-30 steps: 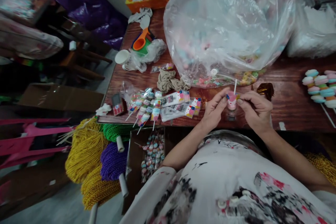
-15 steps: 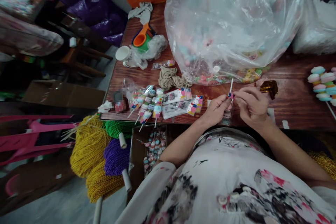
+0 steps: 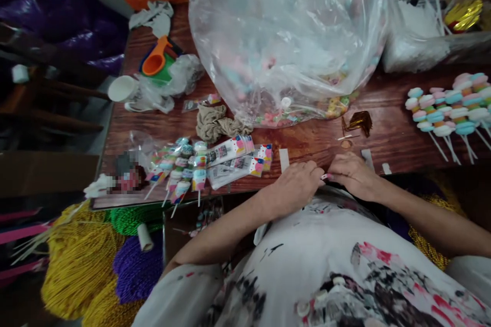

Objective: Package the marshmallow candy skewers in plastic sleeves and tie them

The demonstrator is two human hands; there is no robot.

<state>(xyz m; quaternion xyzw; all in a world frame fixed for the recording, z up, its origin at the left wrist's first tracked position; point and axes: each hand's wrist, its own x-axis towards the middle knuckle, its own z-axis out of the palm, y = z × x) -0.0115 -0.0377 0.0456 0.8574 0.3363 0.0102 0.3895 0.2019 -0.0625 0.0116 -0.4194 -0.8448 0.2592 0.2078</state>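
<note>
At the table's front edge, close to my body, both hands are closed around a wrapped marshmallow stick (image 3: 326,177). Only a small pink and white bit of it shows between them. My left hand (image 3: 297,184) has its fingers curled over, hiding most of the stick. From the other side my right hand (image 3: 355,174) pinches at the visible bit. Just beyond the right hand lie gold twist ties (image 3: 359,121). Left of my hands are clear printed sleeves (image 3: 232,168) with colourful ends and several wrapped marshmallow sticks (image 3: 182,166).
A big clear bag (image 3: 287,46) of candy covers the table's back middle. Unwrapped marshmallow sticks (image 3: 456,107) lie at right. An orange scoop (image 3: 153,64), a white cup (image 3: 123,89) and a beige cloth (image 3: 215,122) are at left. Yellow cord bundles (image 3: 82,260) hang below the table.
My view has shifted right. Both hands have come down toward my body, and the white stick that stood up between them is now hidden. My right fingers have closed in beside the left.
</note>
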